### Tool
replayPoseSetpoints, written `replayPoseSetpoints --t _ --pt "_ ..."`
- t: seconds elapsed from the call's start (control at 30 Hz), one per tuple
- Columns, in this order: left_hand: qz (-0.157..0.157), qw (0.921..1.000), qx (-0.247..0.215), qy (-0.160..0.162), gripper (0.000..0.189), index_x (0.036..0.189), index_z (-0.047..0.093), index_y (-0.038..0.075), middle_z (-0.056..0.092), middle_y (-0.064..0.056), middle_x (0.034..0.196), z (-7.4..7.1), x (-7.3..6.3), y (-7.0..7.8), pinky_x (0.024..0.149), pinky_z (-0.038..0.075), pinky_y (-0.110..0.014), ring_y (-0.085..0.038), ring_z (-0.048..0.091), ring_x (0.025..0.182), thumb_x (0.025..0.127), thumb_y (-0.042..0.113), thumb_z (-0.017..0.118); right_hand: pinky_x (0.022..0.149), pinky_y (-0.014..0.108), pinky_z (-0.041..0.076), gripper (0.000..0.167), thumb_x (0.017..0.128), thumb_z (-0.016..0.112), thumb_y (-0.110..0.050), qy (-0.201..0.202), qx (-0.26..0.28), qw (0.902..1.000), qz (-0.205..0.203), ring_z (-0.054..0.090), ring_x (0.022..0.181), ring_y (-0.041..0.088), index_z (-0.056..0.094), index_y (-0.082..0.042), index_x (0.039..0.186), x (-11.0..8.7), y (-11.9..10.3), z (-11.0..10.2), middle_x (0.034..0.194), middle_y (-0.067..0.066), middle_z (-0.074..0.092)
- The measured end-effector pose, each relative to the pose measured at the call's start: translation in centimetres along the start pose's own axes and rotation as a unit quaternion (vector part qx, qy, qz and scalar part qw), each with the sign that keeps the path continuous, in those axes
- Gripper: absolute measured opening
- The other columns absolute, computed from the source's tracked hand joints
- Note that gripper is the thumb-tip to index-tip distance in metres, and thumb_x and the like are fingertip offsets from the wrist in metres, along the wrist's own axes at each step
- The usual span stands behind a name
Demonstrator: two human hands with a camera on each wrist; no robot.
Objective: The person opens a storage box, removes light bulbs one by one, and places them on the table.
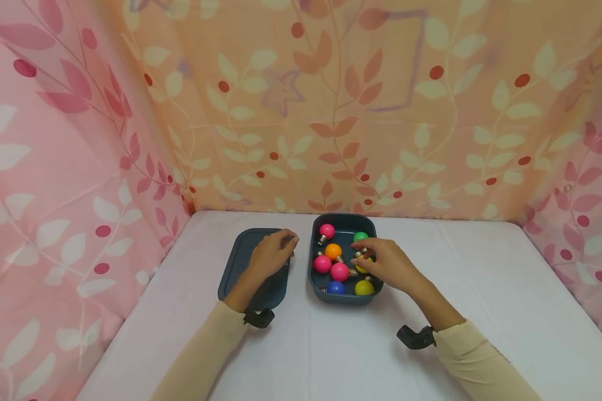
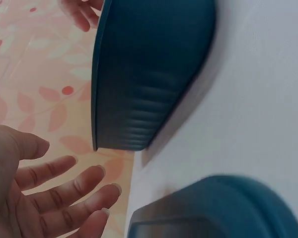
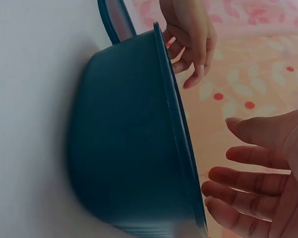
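My left hand [image 1: 273, 255] is over the right edge of a dark blue lid [image 1: 241, 262] lying on the table. In the left wrist view its fingers are loosely bent with nothing between them. My right hand [image 1: 390, 263] hovers over the right side of a dark blue box [image 1: 343, 299]; the right wrist view shows its relaxed fingers [image 3: 243, 181] empty beside the rim. Inside the box lie several toy light bulbs with screw bases: pink [image 1: 339, 272], orange [image 1: 333, 252], green [image 1: 360, 236], blue [image 1: 336, 287] and yellow [image 1: 364, 287]. My right fingers partly hide another yellow bulb.
A white cloth covers the table [image 1: 306, 345]. Floral curtains hang behind it [image 1: 356, 139] and along both sides. Lid and box stand side by side with a narrow strip of cloth between them. A dark strap is on each wrist.
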State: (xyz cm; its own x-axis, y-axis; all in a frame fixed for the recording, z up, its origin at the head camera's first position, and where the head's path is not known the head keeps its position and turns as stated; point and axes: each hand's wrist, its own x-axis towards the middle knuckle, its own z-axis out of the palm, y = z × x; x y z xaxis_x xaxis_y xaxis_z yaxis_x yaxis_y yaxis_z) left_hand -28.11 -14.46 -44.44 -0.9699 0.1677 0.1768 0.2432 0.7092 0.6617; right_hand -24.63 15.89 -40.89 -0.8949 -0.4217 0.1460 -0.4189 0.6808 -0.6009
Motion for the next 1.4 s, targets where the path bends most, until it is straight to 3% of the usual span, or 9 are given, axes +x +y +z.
replayPoseSetpoints --t 0.27,0.43,0.53,0.67,0.77,0.97,1.2,1.4 --pt "-0.002 0.9963 -0.079 -0.033 0.028 0.122 0.068 0.013 0.072 -0.011 0.082 1.6 0.7 -0.2 0.05 0.053 -0.031 -0.029 0.068 0.062 0.104 0.033 0.059 0.068 0.028 0.06 0.043 0.09 0.079 -0.022 -0.039 0.001 0.9992 0.008 0.065 0.098 0.022 0.068 -0.007 0.129 0.4 0.1 0.8 0.114 0.01 0.07" --pt "-0.007 0.9881 -0.145 -0.051 0.029 0.122 0.066 0.007 0.072 -0.016 0.082 2.5 1.2 -0.2 0.051 0.057 -0.032 -0.034 0.07 0.063 0.104 0.028 0.06 0.071 0.03 0.059 0.046 0.089 0.08 -0.026 -0.052 -0.005 0.9985 0.013 0.064 0.1 0.027 0.068 -0.007 0.13 0.6 0.3 1.2 0.116 0.01 0.07" --pt "-0.036 0.9712 -0.224 -0.073 0.031 0.124 0.063 0.002 0.071 -0.024 0.085 2.9 1.7 -0.1 0.052 0.06 -0.035 -0.035 0.071 0.063 0.104 0.026 0.059 0.075 0.032 0.058 0.047 0.089 0.081 -0.027 -0.055 -0.01 0.9984 0.015 0.063 0.101 0.028 0.068 -0.007 0.129 0.6 0.3 1.4 0.116 0.01 0.07" --pt "-0.102 0.9378 -0.319 -0.092 0.034 0.124 0.061 -0.001 0.068 -0.032 0.092 3.2 2.2 -0.1 0.057 0.062 -0.039 -0.033 0.072 0.064 0.104 0.026 0.06 0.076 0.032 0.058 0.046 0.089 0.081 -0.026 -0.052 -0.013 0.9985 0.01 0.064 0.099 0.028 0.069 -0.006 0.129 0.4 0.4 1.5 0.116 0.01 0.07" --pt "-0.137 0.9207 -0.351 -0.1 0.034 0.124 0.061 0.0 0.068 -0.029 0.091 3.4 2.4 -0.1 0.061 0.062 -0.041 -0.028 0.072 0.065 0.103 0.025 0.062 0.076 0.033 0.058 0.045 0.089 0.081 -0.025 -0.051 -0.017 0.9986 0.008 0.064 0.098 0.028 0.069 -0.006 0.128 0.4 0.4 1.6 0.116 0.01 0.071" --pt "-0.17 0.9042 -0.373 -0.121 0.042 0.13 0.06 0.002 0.068 -0.015 0.089 3.7 2.5 0.1 0.063 0.063 -0.041 -0.021 0.071 0.065 0.099 0.028 0.068 0.081 0.037 0.059 0.044 0.088 0.082 -0.023 -0.046 -0.029 0.9985 -0.004 0.065 0.098 0.029 0.07 -0.005 0.126 0.5 0.4 1.9 0.117 0.011 0.071" --pt "-0.193 0.8953 -0.381 -0.127 0.046 0.135 0.058 0.004 0.068 -0.014 0.09 3.4 2.9 -0.2 0.062 0.063 -0.038 -0.019 0.069 0.066 0.095 0.021 0.072 0.086 0.041 0.059 0.043 0.088 0.082 -0.021 -0.046 -0.034 0.9982 -0.019 0.066 0.099 0.028 0.07 -0.004 0.126 0.7 0.1 2.3 0.121 0.012 0.07" --pt "-0.204 0.8825 -0.399 -0.142 0.044 0.137 0.056 0.004 0.065 -0.011 0.087 3.1 3.0 -0.4 0.061 0.062 -0.035 -0.018 0.067 0.066 0.096 0.013 0.07 0.085 0.04 0.06 0.043 0.087 0.082 -0.021 -0.054 -0.035 0.9978 -0.016 0.068 0.099 0.027 0.07 -0.004 0.126 1.0 -0.1 2.5 0.119 0.011 0.071"
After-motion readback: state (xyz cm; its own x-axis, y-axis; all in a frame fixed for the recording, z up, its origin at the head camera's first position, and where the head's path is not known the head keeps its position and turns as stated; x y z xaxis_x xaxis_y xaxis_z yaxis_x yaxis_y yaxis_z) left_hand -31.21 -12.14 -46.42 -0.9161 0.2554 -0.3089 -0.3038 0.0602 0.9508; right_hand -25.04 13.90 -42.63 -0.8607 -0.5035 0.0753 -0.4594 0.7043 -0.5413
